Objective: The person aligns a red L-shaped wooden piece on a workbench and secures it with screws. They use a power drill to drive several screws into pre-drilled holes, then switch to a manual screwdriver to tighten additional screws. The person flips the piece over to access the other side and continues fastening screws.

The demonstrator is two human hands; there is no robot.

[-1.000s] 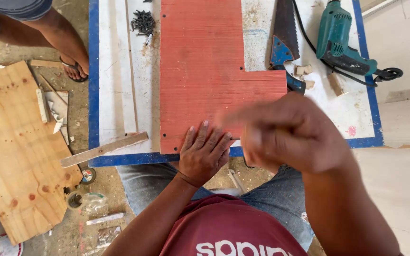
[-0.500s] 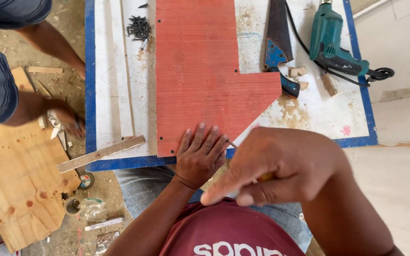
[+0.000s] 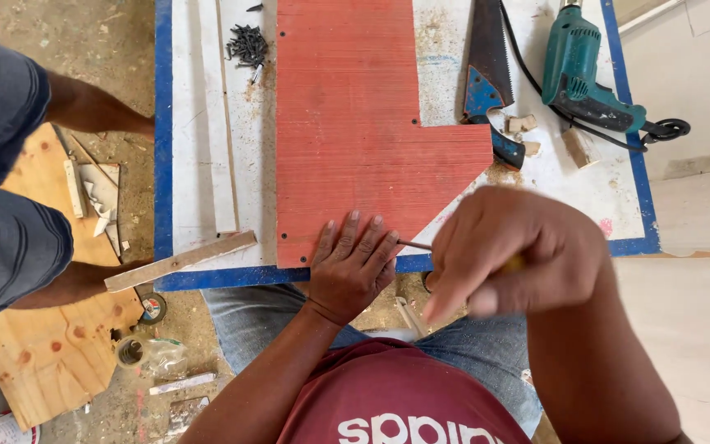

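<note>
Red, grooved board (image 3: 355,123) lies on a dusty white worktop with a blue edge (image 3: 163,164), and the left hand (image 3: 351,267) presses flat on the board's near edge, fingers spread and grasping nothing. Just beside those fingertips the right hand (image 3: 519,251) is clenched round a screwdriver (image 3: 415,244), its thin shaft reaching toward the left fingers. Beyond the fingers lie a handsaw (image 3: 486,66), a green drill (image 3: 585,70) and a heap of black screws (image 3: 248,45); left of them, another person's legs (image 3: 10,205) stand on the dirt floor beside a plywood sheet (image 3: 51,353).
</note>
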